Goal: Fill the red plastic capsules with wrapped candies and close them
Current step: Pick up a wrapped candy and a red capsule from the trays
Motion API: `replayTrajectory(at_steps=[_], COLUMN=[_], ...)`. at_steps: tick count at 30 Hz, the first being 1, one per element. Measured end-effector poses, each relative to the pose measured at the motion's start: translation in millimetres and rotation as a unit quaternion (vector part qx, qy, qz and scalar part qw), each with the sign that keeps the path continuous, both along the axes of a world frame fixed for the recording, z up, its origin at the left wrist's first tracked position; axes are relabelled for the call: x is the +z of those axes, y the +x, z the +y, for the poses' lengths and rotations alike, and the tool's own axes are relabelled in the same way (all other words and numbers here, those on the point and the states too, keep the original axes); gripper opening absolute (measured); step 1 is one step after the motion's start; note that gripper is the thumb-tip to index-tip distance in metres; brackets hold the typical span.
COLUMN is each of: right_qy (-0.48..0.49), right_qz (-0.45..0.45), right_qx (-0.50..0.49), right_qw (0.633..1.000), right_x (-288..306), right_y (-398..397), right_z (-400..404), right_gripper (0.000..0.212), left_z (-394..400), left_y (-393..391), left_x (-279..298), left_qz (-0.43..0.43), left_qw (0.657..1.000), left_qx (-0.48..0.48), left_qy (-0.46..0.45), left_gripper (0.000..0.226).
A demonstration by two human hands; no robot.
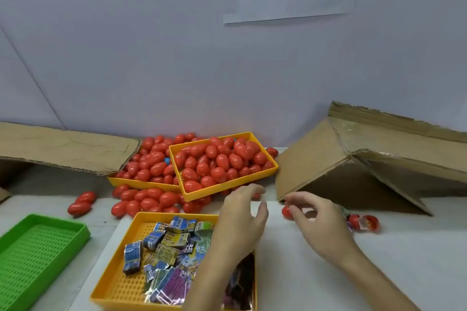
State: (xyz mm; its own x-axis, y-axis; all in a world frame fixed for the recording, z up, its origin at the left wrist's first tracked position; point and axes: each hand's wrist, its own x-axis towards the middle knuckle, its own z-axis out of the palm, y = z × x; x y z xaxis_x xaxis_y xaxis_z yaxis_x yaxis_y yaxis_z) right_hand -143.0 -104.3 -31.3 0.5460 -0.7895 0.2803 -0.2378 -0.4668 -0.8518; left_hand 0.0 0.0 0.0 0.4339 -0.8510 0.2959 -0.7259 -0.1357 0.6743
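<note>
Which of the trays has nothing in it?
The green tray at the near left. Both far yellow trays hold red capsules; the near yellow one holds wrapped candies.

The light is bright and soft, and it seems to come from above, because shiny white spots sit on top of the red capsules (222,159). A dark shadow lies under the tilted cardboard box (353,159), and the shadows elsewhere are faint. The whole picture is a bit fuzzy, and the wall's lines bend near the left edge.
</note>
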Motion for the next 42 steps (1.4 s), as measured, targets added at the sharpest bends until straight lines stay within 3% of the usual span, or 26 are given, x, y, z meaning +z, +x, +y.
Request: replayTrajectory(at_steps=[6, 10, 14, 16, 19, 21, 23, 27, 31, 33, 37, 42], right_qy=[-0.197, -0.201, -0.172, -0.153, -0.004, 0.130, 0.218, 0.313, 0.330, 0.341, 0.336, 0.325], right_qz=[0.170, 0.219, 0.172, 0.102, -0.049, -0.139, -0.196, -0.278, -0.303, -0.307, -0.291, -0.277], right_qx=[-0.021, 0.007, 0.021, 0.013, 0.016, 0.039, 0.039, 0.014, -0.009, -0.007, 0.012, 0.029], right_qw=[0.965, 0.955, 0.970, 0.983, 0.999, 0.981, 0.955, 0.908, 0.894, 0.889, 0.896, 0.904], right_x=[-14, -28, -29, -22, -9, -2, -2, -7, -14, -16, -18, -20], right_y=[17, 18, 21, 25, 42, 55, 65, 70, 57, 54, 58, 59], right_z=[-19, -19, -15, -12, 0, 10, 18, 21, 9, 6, 7, 10], right_gripper=[0.026, 0.029, 0.027, 0.025, 0.022, 0.017, 0.026, 0.030, 0.030, 0.030, 0.032, 0.032], left_z=[-3, 1, 11, 15, 19, 21, 24, 34, 57, 69, 78, 70], left_y=[16, 19, 21, 25, 29, 31, 34, 52, 84, 97, 102, 91], left_x=[-18, -15, -15, -16, -15, -14, -13, -9, -4, -3, -2, -3], left_qz=[-0.007, -0.012, -0.012, -0.007, -0.003, -0.004, -0.008, -0.031, -0.048, -0.037, -0.012, -0.050], left_qw=[1.000, 0.999, 0.999, 0.998, 0.998, 0.998, 0.998, 0.996, 0.983, 0.983, 0.988, 0.985], left_qx=[0.011, 0.013, 0.025, 0.033, 0.034, 0.031, 0.033, 0.064, 0.164, 0.179, 0.123, 0.078], left_qy=[0.014, -0.027, -0.043, -0.047, -0.051, -0.059, -0.057, -0.059, -0.062, -0.021, 0.094, 0.144], left_gripper=[0.027, 0.025, 0.023, 0.022, 0.021, 0.020, 0.018, 0.017, 0.014, 0.016, 0.016, 0.015])
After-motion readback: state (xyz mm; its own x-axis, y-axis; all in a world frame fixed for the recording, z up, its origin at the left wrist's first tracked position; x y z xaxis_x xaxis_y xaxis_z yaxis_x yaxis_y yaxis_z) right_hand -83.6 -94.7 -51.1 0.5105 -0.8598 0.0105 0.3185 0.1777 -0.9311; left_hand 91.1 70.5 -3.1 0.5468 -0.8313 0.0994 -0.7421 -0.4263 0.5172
